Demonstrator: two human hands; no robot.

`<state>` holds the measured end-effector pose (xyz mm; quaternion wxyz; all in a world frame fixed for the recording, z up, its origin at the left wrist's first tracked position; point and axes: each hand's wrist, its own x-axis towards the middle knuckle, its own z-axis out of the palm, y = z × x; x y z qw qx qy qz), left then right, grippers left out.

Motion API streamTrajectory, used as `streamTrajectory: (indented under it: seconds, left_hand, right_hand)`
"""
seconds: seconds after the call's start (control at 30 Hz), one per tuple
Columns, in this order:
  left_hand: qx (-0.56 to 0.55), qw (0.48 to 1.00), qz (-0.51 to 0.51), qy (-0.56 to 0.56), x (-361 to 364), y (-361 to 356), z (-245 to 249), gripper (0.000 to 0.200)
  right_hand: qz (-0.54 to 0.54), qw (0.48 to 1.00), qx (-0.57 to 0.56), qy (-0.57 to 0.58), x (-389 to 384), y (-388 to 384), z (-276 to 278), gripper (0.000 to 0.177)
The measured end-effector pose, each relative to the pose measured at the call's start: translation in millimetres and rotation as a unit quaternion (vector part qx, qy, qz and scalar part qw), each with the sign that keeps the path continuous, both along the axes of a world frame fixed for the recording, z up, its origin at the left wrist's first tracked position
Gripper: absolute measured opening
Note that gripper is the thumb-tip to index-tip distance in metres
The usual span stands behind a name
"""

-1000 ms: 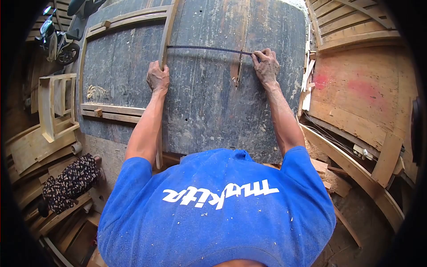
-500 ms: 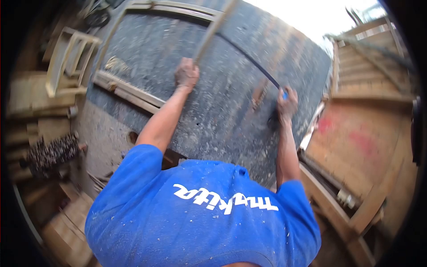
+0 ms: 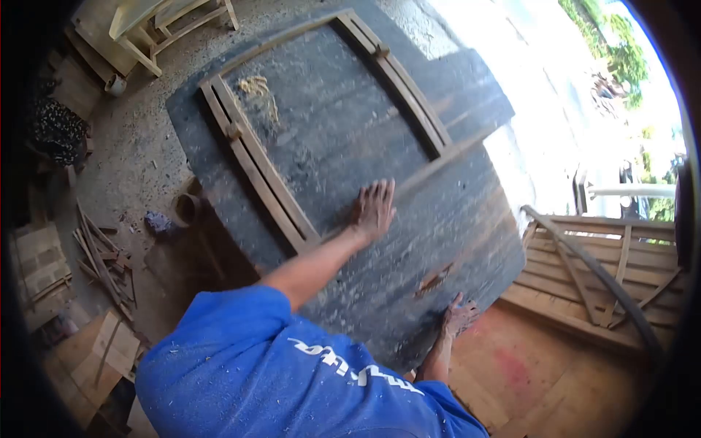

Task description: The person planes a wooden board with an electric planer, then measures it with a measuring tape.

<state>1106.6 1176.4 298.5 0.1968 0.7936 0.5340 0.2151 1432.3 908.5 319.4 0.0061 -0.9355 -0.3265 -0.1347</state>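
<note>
Over the frame (image 3: 255,174), left hand (image 3: 376,209) spread wide; right hand (image 3: 460,318), can't tell its grip. Careless shove could skew the frame.

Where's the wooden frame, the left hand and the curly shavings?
Wooden frame (image 3: 253,168): head view, on a long slat.
Left hand (image 3: 374,212): head view, on its back.
Curly shavings (image 3: 253,86): head view, middle of the pale clump.

On my screen I read white letters (image 3: 332,358) at the bottom centre of the frame, on the blue shirt (image 3: 234,358): "makita". They run aslant, upside down; the middle ones I see poorly.
</note>
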Motion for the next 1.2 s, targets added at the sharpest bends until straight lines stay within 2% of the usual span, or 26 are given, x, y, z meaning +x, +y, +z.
streamTrajectory:
  seconds: [0.07,0.1,0.13,0.17,0.27,0.3,0.37,0.43,0.47,0.53,0.6,0.63,0.7,0.73,0.8,0.83,0.87,1.0,1.07,1.1,1.13,1.2]
  left_hand:
    - [-0.006,0.999,0.015,-0.037,1.3,6.1,-2.4,0.075]
    - [-0.01,0.999,0.019,-0.049,2.1,1.8,-5.5,0.076]
    - [-0.015,0.997,0.021,-0.069,0.1,1.3,-4.2,0.077]
    - [-0.017,0.996,0.02,-0.089,-1.6,2.9,-1.7,0.077]
    - [-0.039,0.996,0.028,-0.082,-2.9,3.6,-0.1,0.076]
    - [-0.042,0.996,0.014,-0.079,-4.7,5.8,2.4,0.075]
    - [-0.04,0.995,0.014,-0.085,-5.4,8.0,4.1,0.076]
    - [-0.043,0.995,0.013,-0.088,-7.7,10.9,5.5,0.076]
    - [-0.047,0.994,0.013,-0.097,-8.2,11.7,8.4,0.075]
    - [-0.05,0.993,0.009,-0.104,-11.6,15.7,12.7,0.075]
    - [-0.07,0.99,0.013,-0.121,-12.7,17.5,15.7,0.074]
    - [-0.071,0.99,0.01,-0.12,-12.4,17.8,14.8,0.073]
    - [-0.079,0.989,0.003,-0.124,-15.7,20.5,19.1,0.073]
    - [-0.084,0.988,0.002,-0.129,-17.0,22.0,21.2,0.073]
    - [-0.085,0.989,-0.005,-0.121,-16.7,23.8,23.7,0.073]
    - [-0.089,0.989,-0.004,-0.116,-17.0,23.7,24.7,0.073]
    - [-0.09,0.989,-0.009,-0.115,-17.9,23.6,25.2,0.073]
    - [-0.085,0.992,-0.025,-0.091,-17.4,25.7,24.2,0.077]
    - [-0.087,0.992,-0.027,-0.084,-16.5,25.4,25.1,0.077]
    - [-0.084,0.993,-0.027,-0.079,-16.2,26.4,26.9,0.077]
    - [-0.081,0.994,-0.029,-0.073,-17.2,26.1,28.0,0.076]
    - [-0.077,0.995,-0.034,-0.059,-17.1,25.2,28.0,0.076]
  right_hand:
    - [0.149,0.986,-0.025,-0.068,-5.6,71.8,38.4,0.047]
    - [0.179,0.984,0.006,0.012,-25.9,133.4,67.3,0.038]
    - [0.261,0.963,0.031,0.065,-48.5,197.0,90.5,0.035]
    - [0.342,0.931,0.058,0.114,-71.2,259.1,107.9,0.033]
    - [0.558,0.818,0.006,0.142,-138.9,425.3,129.6,0.034]
    - [0.603,0.783,-0.001,0.151,-158.9,473.2,127.2,0.036]
    - [0.653,0.746,-0.091,0.094,-187.8,564.1,109.7,0.042]
    - [0.659,0.738,-0.132,0.06,-217.7,629.9,99.1,0.054]
    - [0.652,0.746,-0.119,0.055,-232.3,653.5,94.6,0.052]
    - [0.643,0.758,-0.103,0.05,-252.9,692.1,90.1,0.051]
    - [0.641,0.734,-0.222,0.041,-263.6,720.2,89.3,0.041]
    - [0.636,0.738,-0.221,0.043,-265.5,731.3,82.3,0.041]
    - [0.588,0.762,-0.256,0.084,-264.7,745.2,63.4,0.039]
    - [0.583,0.766,-0.255,0.086,-268.8,741.6,70.0,0.039]
    - [0.509,0.81,-0.278,0.087,-283.3,729.9,99.7,0.042]
    - [0.462,0.849,-0.24,0.094,-286.3,733.1,91.0,0.044]
    - [0.457,0.851,-0.24,0.096,-284.8,735.7,84.8,0.044]
    - [0.486,0.83,-0.27,0.056,-287.8,737.6,89.8,0.039]
    - [0.669,0.731,-0.127,-0.05,-272.0,749.1,65.3,0.049]
    - [0.683,0.714,-0.139,-0.062,-265.8,753.8,56.9,0.053]
    - [0.68,0.717,-0.137,-0.059,-266.7,752.7,59.0,0.053]
    - [0.565,0.765,-0.296,0.091,-273.1,754.4,65.0,0.041]
